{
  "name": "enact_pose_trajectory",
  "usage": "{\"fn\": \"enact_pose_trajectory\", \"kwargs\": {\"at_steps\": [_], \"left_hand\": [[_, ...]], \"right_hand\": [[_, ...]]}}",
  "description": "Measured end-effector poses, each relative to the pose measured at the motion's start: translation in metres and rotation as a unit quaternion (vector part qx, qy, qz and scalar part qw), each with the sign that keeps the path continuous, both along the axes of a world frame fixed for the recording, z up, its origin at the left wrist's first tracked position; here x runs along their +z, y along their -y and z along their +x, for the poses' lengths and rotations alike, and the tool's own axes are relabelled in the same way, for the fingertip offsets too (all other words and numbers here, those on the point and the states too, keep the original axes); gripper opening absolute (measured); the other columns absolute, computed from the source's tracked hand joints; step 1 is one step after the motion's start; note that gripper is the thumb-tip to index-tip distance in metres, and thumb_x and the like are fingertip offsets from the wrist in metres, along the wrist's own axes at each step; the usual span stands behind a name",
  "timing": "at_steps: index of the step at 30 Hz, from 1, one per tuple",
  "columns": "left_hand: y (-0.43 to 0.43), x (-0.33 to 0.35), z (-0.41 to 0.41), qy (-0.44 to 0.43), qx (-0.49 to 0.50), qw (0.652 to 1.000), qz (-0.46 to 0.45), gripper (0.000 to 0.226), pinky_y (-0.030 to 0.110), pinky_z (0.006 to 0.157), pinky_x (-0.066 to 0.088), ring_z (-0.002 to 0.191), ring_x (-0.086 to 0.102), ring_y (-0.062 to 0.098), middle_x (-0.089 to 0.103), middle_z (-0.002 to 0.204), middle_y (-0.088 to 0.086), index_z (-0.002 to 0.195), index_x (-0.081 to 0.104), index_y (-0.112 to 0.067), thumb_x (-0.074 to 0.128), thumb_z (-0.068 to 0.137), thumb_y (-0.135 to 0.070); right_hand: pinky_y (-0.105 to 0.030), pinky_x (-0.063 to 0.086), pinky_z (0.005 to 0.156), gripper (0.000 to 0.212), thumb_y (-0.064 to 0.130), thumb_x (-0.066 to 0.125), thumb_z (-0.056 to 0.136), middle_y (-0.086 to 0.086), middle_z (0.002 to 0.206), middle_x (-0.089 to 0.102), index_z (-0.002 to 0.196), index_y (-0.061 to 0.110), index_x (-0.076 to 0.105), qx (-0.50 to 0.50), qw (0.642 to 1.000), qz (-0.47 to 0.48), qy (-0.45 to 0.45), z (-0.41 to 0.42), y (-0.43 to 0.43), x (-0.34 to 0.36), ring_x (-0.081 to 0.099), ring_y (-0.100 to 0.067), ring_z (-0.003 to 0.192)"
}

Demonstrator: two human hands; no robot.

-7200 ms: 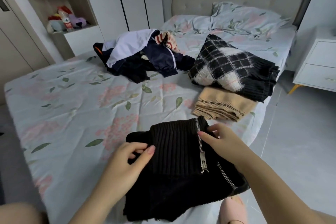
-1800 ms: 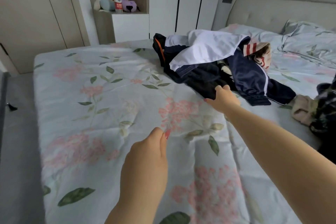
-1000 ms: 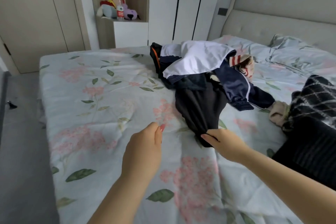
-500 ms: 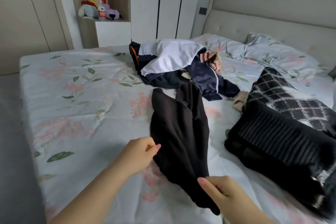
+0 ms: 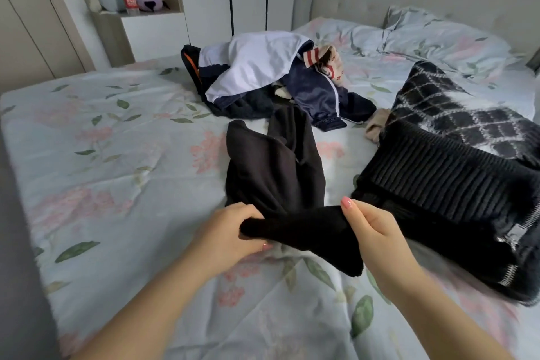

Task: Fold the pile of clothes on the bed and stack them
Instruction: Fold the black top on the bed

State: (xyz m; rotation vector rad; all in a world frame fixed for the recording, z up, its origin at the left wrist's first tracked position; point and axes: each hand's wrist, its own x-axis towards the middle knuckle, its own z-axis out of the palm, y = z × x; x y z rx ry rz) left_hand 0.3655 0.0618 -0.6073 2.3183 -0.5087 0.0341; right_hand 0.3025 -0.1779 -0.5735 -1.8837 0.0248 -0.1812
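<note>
Gripping the near end of a black garment (image 5: 274,172), both hands cover part of it. The left hand (image 5: 230,231) has its fingers curled under the cloth, so mostly its back and thumb show. The right hand (image 5: 377,231) pinches the other side with its thumb on top and its remaining fingers tucked behind. The garment is too dark and creased to tell what kind it is. Its far end reaches the pile of clothes (image 5: 263,73), and whether it runs under the pile cannot be made out.

On the right, a black ribbed sweater (image 5: 444,184) with a zip lies over a checked sweater (image 5: 455,114). Both are cut off by the picture's right edge. Only a corner of a tan garment (image 5: 375,126) shows beside them.

The bed (image 5: 102,155) ends at the left, where a blurred grey strip blocks the lower corner. Bare flowered sheet spreads left of the black garment and between the forearms. To the right, the ribbed sweater lies just beside the right hand.

The held end stretches between the two hands, raised off the sheet, and a loose corner hangs below the right hand. The rest lies on the sheet beyond the hands, between the pile and the folded sweaters.
</note>
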Motion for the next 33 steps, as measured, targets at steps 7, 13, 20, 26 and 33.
{"fn": "enact_pose_trajectory", "kwargs": {"at_steps": [7, 13, 20, 26, 33], "left_hand": [[-0.012, 0.011, 0.005, 0.081, -0.019, 0.996, 0.033, 0.042, 0.027, 0.085, 0.036, 0.096, 0.04, 0.012, 0.058, 0.089, -0.021, 0.079, 0.07, -0.027, 0.058, 0.074, -0.067], [-0.008, 0.027, -0.006, -0.101, -0.056, 0.982, -0.15, 0.049, 0.016, 0.056, 0.031, 0.06, 0.037, 0.001, 0.037, 0.062, -0.009, 0.073, 0.048, -0.014, 0.05, 0.09, -0.06], [-0.005, 0.013, -0.006, -0.068, 0.045, 0.993, -0.084, 0.01, 0.013, 0.058, 0.038, 0.06, 0.051, 0.006, 0.058, 0.07, -0.009, 0.086, 0.061, -0.032, 0.067, 0.088, -0.039], [0.011, 0.023, -0.028, -0.012, -0.04, 0.989, -0.141, 0.029, 0.011, 0.06, 0.038, 0.062, 0.05, 0.007, 0.053, 0.072, -0.009, 0.087, 0.064, -0.029, 0.069, 0.074, -0.055], [0.03, 0.018, -0.045, -0.018, -0.054, 0.988, -0.145, 0.045, 0.016, 0.075, 0.048, 0.089, 0.063, 0.01, 0.065, 0.09, -0.012, 0.093, 0.057, -0.032, 0.073, 0.063, -0.062]], "right_hand": [[-0.043, 0.039, 0.07, 0.066, 0.052, 0.054, 0.092, -0.026, 0.075, 0.051, 0.094, -0.014, 0.056, -0.011, 0.992, 0.119, -0.033, 0.005, 0.003, 0.002, 0.05, -0.027, 0.074], [-0.055, 0.054, 0.079, 0.043, 0.052, 0.067, 0.074, -0.016, 0.1, 0.073, 0.097, 0.017, 0.076, 0.009, 0.979, 0.197, -0.058, 0.003, 0.011, 0.005, 0.07, -0.032, 0.092], [-0.031, 0.035, 0.046, 0.063, 0.042, 0.07, 0.079, -0.026, 0.073, 0.052, 0.099, -0.016, 0.057, 0.067, 0.973, 0.199, -0.095, 0.002, 0.005, 0.005, 0.045, -0.03, 0.047], [-0.018, 0.03, 0.033, 0.058, 0.038, 0.067, 0.082, -0.015, 0.057, 0.051, 0.088, -0.018, 0.054, 0.061, 0.969, 0.221, -0.096, -0.002, -0.01, -0.001, 0.043, -0.014, 0.032], [-0.033, 0.046, 0.059, 0.039, 0.036, 0.068, 0.085, -0.023, 0.085, 0.067, 0.107, 0.004, 0.072, 0.227, 0.942, 0.222, -0.108, -0.009, -0.013, 0.004, 0.061, -0.028, 0.07]]}}
